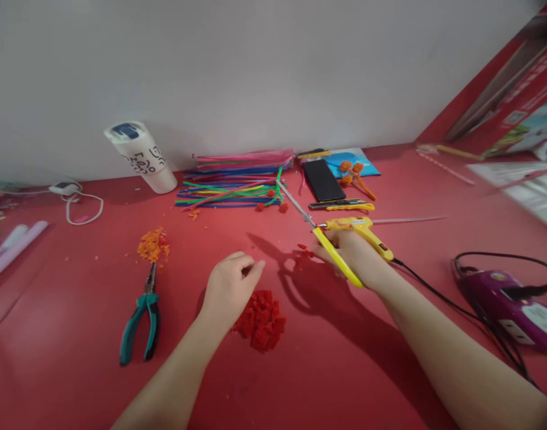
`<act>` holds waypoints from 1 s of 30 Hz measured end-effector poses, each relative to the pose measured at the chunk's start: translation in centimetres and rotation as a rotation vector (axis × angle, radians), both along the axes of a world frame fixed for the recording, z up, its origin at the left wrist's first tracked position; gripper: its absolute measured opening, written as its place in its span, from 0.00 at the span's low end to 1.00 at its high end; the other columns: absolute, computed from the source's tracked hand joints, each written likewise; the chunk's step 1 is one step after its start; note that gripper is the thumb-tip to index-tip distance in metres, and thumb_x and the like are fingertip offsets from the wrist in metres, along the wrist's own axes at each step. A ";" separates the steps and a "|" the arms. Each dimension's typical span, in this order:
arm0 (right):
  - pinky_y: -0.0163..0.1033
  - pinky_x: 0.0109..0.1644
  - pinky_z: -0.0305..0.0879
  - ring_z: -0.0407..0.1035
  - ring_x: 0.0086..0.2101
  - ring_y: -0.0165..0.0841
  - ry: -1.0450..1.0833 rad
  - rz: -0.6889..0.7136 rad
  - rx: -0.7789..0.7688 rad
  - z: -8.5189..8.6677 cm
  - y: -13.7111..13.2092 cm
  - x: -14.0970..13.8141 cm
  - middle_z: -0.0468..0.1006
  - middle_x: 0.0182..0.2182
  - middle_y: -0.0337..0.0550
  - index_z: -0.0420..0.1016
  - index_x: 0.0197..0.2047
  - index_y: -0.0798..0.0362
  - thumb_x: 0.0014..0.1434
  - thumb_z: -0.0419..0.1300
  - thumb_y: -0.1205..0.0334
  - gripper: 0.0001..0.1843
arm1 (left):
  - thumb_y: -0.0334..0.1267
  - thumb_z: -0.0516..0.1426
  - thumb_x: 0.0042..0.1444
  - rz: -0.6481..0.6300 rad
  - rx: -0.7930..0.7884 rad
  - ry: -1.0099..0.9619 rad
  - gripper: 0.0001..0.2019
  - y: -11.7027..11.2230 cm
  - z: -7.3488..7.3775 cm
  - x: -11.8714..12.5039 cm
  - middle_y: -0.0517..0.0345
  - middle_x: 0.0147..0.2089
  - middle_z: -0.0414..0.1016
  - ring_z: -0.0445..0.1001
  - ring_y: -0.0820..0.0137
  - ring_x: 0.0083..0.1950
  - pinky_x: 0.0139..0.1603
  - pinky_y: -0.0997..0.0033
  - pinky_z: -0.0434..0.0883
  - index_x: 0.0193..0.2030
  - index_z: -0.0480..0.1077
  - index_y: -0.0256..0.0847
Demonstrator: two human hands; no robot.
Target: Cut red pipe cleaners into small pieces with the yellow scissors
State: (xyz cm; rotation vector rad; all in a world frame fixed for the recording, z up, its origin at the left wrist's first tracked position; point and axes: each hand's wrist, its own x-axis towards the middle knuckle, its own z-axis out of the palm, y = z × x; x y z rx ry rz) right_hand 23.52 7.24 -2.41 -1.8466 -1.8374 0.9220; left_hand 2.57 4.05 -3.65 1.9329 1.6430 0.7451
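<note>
My right hand is closed on a pair of scissors with yellow handles, its blades pointing up and to the left. Just behind that hand lies a yellow glue gun with a glue stick in its back. My left hand is held with curled fingers, thumb near the index finger; whatever is inside is hidden. Beside and partly behind it lies a heap of cut red pieces. A few small red bits lie close to my right fingers.
Pliers and orange scraps lie to the left. Toward the wall are a tumbler, bundled pipe cleaners, a phone, a utility knife and orange flowers. A purple power strip with cords stands right.
</note>
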 end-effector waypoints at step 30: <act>0.33 0.22 0.48 0.54 0.20 0.28 0.032 -0.036 0.096 -1.4 -0.3 -0.4 0.59 0.16 0.34 0.58 0.20 0.52 0.44 0.55 0.57 0.10 | 0.24 0.49 0.48 -0.692 -0.022 0.250 0.10 -1.1 0.4 0.8 0.56 0.35 0.64 0.62 0.70 0.40 0.41 0.71 0.61 0.30 0.68 0.39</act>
